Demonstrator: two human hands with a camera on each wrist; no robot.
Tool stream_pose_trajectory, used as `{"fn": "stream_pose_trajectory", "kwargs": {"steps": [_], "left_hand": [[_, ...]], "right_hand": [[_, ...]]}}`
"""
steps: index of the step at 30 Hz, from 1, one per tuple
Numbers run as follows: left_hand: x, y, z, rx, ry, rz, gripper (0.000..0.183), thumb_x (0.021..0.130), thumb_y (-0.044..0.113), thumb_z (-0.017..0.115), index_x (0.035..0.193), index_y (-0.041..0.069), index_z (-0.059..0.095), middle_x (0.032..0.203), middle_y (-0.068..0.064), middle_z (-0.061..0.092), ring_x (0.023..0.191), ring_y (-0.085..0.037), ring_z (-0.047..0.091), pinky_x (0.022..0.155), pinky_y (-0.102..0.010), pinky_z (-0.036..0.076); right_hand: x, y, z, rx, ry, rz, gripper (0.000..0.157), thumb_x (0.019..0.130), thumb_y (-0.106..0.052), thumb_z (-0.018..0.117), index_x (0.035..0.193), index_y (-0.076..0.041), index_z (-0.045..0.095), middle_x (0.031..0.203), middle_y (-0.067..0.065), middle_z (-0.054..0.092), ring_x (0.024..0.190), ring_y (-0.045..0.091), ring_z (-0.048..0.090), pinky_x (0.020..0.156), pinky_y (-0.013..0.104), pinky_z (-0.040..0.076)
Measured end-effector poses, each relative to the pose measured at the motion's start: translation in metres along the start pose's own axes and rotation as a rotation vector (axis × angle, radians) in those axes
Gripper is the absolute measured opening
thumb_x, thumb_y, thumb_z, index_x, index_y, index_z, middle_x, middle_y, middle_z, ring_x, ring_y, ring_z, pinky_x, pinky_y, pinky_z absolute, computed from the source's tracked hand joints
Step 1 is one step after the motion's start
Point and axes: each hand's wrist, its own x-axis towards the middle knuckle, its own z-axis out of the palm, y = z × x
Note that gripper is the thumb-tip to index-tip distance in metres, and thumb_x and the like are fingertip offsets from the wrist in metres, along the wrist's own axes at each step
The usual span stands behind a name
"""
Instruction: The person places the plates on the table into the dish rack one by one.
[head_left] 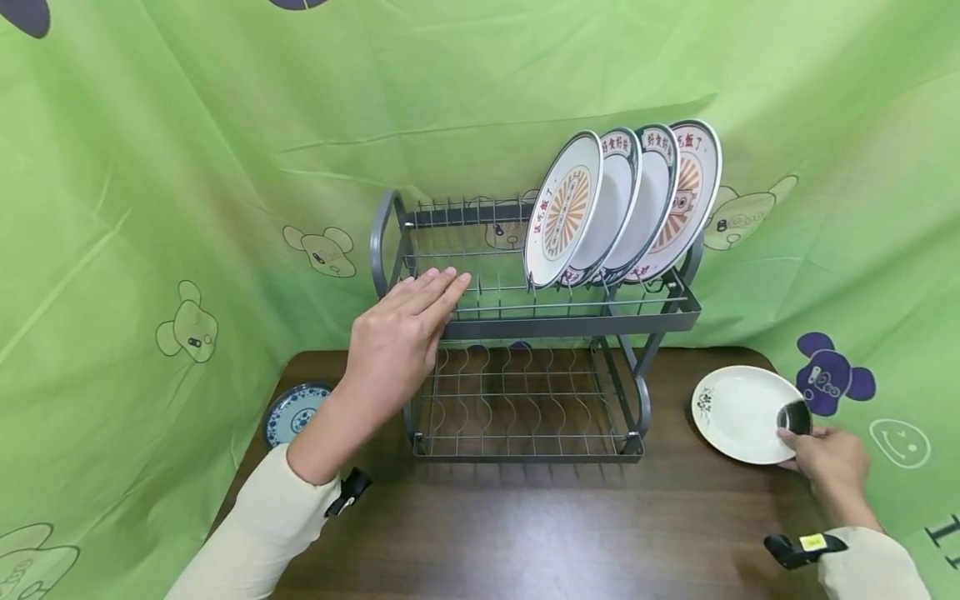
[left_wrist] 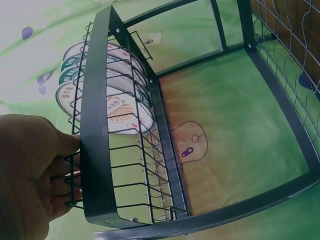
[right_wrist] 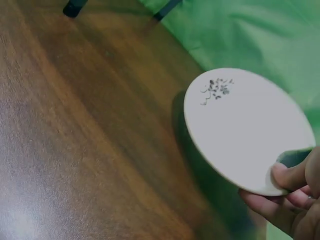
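At the right side of the table, my right hand (head_left: 832, 462) pinches the rim of a white plate (head_left: 738, 412) with a dark flower print and a black patch at its edge. The thumb lies on top of this plate and the fingers are beneath it. In the right wrist view the plate (right_wrist: 245, 125) is tilted, with a shadow on the table beside it. My left hand (head_left: 401, 333) rests at the left front of the upper tier of a grey dish rack (head_left: 562, 323), fingers straight and together. The left wrist view shows the left hand (left_wrist: 35, 170) against the rack's wires.
Several patterned plates (head_left: 564, 210) stand on edge in the right half of the rack's upper tier. The lower tier (head_left: 525, 457) has wavy wires. A blue-patterned plate (head_left: 288, 414) lies at the table's left edge. Green cloth (head_left: 225, 150) hangs around the wooden table (head_left: 525, 533).
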Motion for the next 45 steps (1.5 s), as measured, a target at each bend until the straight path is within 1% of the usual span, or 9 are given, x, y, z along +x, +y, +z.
{"fn": "stream_pose_trajectory", "kwargs": {"steps": [5,10,15,18,22,30,34,38,45], "left_hand": [[0.000,0.000,0.001,0.002,0.005,0.002,0.039,0.104,0.019,0.061,0.143,0.021,0.062,0.141,0.000,0.064,0.130,-0.018,0.063,0.116,-0.034,0.048],[0.000,0.000,0.000,0.009,0.006,-0.002,0.039,0.104,0.018,0.061,0.143,0.021,0.062,0.141,0.000,0.064,0.130,-0.018,0.063,0.116,-0.035,0.048],[0.000,0.000,0.000,0.012,0.009,0.003,0.040,0.104,0.018,0.061,0.144,0.022,0.061,0.141,0.001,0.064,0.130,-0.018,0.064,0.115,-0.035,0.049],[0.000,0.000,0.001,0.013,0.007,0.004,0.040,0.104,0.019,0.062,0.144,0.022,0.061,0.141,0.001,0.064,0.130,-0.018,0.064,0.115,-0.035,0.049],[0.000,0.001,0.001,0.013,0.004,0.001,0.041,0.104,0.019,0.062,0.144,0.022,0.060,0.141,0.001,0.064,0.130,-0.018,0.064,0.116,-0.035,0.048],[0.000,0.001,0.001,0.002,0.021,0.007,0.039,0.104,0.020,0.062,0.143,0.022,0.062,0.140,0.000,0.064,0.129,-0.018,0.065,0.115,-0.036,0.049],[0.000,0.000,0.001,0.000,0.030,0.000,0.038,0.104,0.019,0.062,0.142,0.021,0.063,0.139,0.000,0.065,0.128,-0.018,0.065,0.114,-0.036,0.050],[0.000,0.000,0.002,-0.005,0.030,0.002,0.038,0.104,0.019,0.062,0.142,0.021,0.063,0.139,0.000,0.066,0.128,-0.019,0.065,0.114,-0.036,0.050],[0.000,0.000,0.002,-0.004,0.033,0.005,0.038,0.103,0.018,0.062,0.141,0.020,0.064,0.138,-0.001,0.066,0.128,-0.018,0.065,0.114,-0.035,0.050]], "right_hand": [[-0.004,-0.017,-0.007,-0.128,0.072,-0.062,0.044,0.097,-0.028,0.069,0.106,0.014,0.060,0.056,-0.005,0.063,0.051,0.011,0.059,0.054,0.025,0.040],[-0.010,-0.041,-0.010,-0.158,0.132,-0.119,0.042,0.097,-0.032,0.069,0.103,0.009,0.061,0.061,-0.008,0.060,0.061,0.012,0.053,0.058,0.028,0.038],[-0.018,-0.060,-0.012,-0.155,0.201,-0.170,0.036,0.096,-0.028,0.070,0.089,0.006,0.058,0.060,-0.005,0.052,0.064,0.017,0.047,0.055,0.027,0.036],[-0.023,-0.068,-0.013,-0.133,0.201,-0.189,0.034,0.096,-0.026,0.070,0.087,0.003,0.057,0.058,-0.010,0.050,0.059,0.010,0.047,0.050,0.023,0.039],[-0.031,-0.078,-0.016,-0.060,0.157,-0.215,0.031,0.097,-0.024,0.070,0.088,0.001,0.055,0.058,-0.017,0.050,0.053,-0.001,0.049,0.047,0.018,0.046],[-0.051,-0.102,-0.023,-0.062,0.222,-0.330,0.026,0.094,-0.022,0.074,0.085,-0.004,0.057,0.056,-0.029,0.047,0.056,-0.005,0.044,0.050,0.018,0.038],[-0.062,-0.118,-0.026,0.001,0.196,-0.385,0.023,0.092,-0.017,0.077,0.084,-0.007,0.058,0.059,-0.037,0.051,0.057,-0.013,0.048,0.051,0.011,0.039],[-0.075,-0.131,-0.028,0.005,0.174,-0.484,0.023,0.089,-0.011,0.079,0.082,-0.008,0.057,0.063,-0.044,0.052,0.058,-0.021,0.050,0.052,0.006,0.039],[-0.101,-0.152,-0.027,-0.087,0.226,-0.649,0.031,0.083,-0.005,0.084,0.075,-0.007,0.054,0.056,-0.042,0.048,0.050,-0.012,0.042,0.049,0.015,0.033]]}}
